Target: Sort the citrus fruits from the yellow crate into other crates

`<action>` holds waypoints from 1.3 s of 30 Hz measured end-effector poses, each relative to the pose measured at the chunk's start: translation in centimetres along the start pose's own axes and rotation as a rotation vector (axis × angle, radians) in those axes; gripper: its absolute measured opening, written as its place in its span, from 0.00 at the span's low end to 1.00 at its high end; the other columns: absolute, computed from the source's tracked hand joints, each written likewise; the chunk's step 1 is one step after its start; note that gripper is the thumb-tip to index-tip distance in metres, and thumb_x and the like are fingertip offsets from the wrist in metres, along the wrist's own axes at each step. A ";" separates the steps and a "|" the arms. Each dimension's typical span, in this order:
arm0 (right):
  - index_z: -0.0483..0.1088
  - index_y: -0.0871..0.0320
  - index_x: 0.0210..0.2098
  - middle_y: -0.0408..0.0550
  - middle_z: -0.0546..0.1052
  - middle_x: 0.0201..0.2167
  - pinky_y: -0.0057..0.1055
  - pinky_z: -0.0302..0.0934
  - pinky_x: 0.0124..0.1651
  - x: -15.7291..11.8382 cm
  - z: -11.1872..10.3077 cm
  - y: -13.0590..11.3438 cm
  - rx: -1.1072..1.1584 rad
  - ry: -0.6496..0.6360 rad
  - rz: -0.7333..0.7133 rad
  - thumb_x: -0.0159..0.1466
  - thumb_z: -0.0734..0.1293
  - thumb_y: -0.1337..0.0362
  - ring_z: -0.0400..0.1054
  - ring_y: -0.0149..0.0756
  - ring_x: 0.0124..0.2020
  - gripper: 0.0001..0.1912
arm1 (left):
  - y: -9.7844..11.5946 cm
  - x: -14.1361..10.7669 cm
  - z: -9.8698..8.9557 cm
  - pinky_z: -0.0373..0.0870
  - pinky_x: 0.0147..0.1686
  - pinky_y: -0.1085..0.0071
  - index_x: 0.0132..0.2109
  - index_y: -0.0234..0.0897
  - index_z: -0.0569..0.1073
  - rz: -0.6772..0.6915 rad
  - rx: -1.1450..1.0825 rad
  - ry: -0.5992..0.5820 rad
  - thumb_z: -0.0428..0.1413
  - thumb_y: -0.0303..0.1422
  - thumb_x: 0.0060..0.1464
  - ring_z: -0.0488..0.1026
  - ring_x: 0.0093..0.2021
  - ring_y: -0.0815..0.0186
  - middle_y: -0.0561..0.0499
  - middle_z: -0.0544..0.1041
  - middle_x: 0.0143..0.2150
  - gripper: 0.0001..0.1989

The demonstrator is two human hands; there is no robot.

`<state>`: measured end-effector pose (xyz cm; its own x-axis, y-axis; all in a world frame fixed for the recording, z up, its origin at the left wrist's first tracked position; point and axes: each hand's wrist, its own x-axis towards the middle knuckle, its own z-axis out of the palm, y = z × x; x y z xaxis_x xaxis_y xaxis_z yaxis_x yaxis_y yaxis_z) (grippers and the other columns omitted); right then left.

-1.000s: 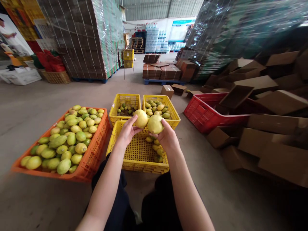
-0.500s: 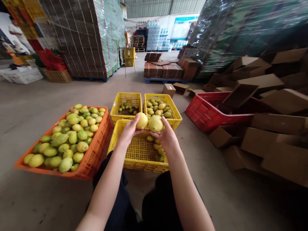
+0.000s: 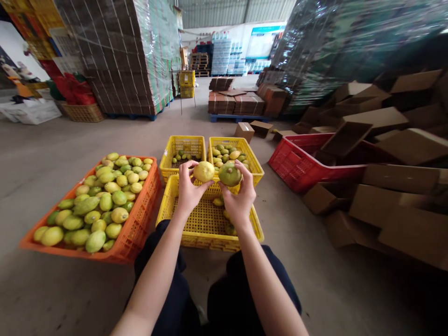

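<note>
Out on the left, the orange crate (image 3: 143, 221) sits heaped with lemons (image 3: 106, 200). Next along, my left hand (image 3: 189, 192) has its grip pinching a yellow lemon (image 3: 204, 172) between thumb and fingers, up above the near yellow crate (image 3: 210, 241). Just beside it, a greener lemon (image 3: 230, 175), pinched in the grip of my right hand (image 3: 241, 198), stem end apparently toward me, though it's small from here. Further right, the red crate (image 3: 297, 163) stands against jumbled cardboard boxes (image 3: 413, 233).

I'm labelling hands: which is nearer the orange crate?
Left. The left hand, holding a yellow lemon, is right of the orange crate; the right hand, with a greener lemon, is farther right.
</note>
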<state>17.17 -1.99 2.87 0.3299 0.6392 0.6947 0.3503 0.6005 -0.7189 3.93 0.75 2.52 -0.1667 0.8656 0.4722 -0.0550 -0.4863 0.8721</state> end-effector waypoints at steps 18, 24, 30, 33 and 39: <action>0.74 0.53 0.39 0.43 0.78 0.35 0.29 0.68 0.35 1.4 -0.4 -0.7 0.766 0.010 0.844 0.52 0.71 0.56 0.71 0.34 0.35 0.16 | 2.0 0.4 0.2 0.68 0.22 0.75 0.44 0.34 0.73 -0.628 -0.724 0.057 0.55 0.53 0.49 0.71 0.27 0.68 0.49 0.74 0.29 0.27; 0.72 0.54 0.46 0.47 0.80 0.37 0.30 0.68 0.34 1.3 0.4 0.1 1.158 -0.076 1.050 0.55 0.66 0.52 0.72 0.34 0.33 0.21 | 1.4 0.2 0.4 0.75 0.42 0.67 0.43 0.36 0.74 -0.600 -0.957 -0.003 0.53 0.50 0.49 0.76 0.44 0.60 0.46 0.76 0.37 0.24; 0.71 0.49 0.44 0.43 0.79 0.44 0.39 0.71 0.45 0.8 2.5 1.0 1.260 0.001 0.941 0.54 0.68 0.56 0.74 0.39 0.45 0.18 | -0.1 0.1 0.9 0.72 0.50 0.66 0.45 0.45 0.75 -0.454 -1.010 0.151 0.57 0.39 0.46 0.71 0.56 0.61 0.52 0.78 0.46 0.17; 0.72 0.47 0.42 0.42 0.79 0.44 0.36 0.72 0.44 0.5 3.7 1.2 1.297 0.053 0.931 0.55 0.68 0.53 0.73 0.37 0.46 0.16 | -0.6 0.1 1.0 0.72 0.50 0.65 0.42 0.45 0.76 -0.455 -0.937 0.209 0.56 0.43 0.48 0.72 0.54 0.61 0.52 0.78 0.45 0.14; 0.74 0.46 0.36 0.37 0.80 0.37 0.29 0.71 0.38 0.1 5.2 1.5 1.397 0.057 0.955 0.55 0.69 0.53 0.74 0.33 0.40 0.11 | -1.0 0.4 0.6 0.72 0.50 0.67 0.35 0.44 0.76 -0.434 -0.936 0.321 0.52 0.41 0.52 0.73 0.51 0.65 0.54 0.78 0.41 0.10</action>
<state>13.19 1.51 1.72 -0.0099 0.9999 0.0084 -0.9533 -0.0069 -0.3019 4.52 1.69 1.92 -0.1943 0.9805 -0.0284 -0.8793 -0.1613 0.4482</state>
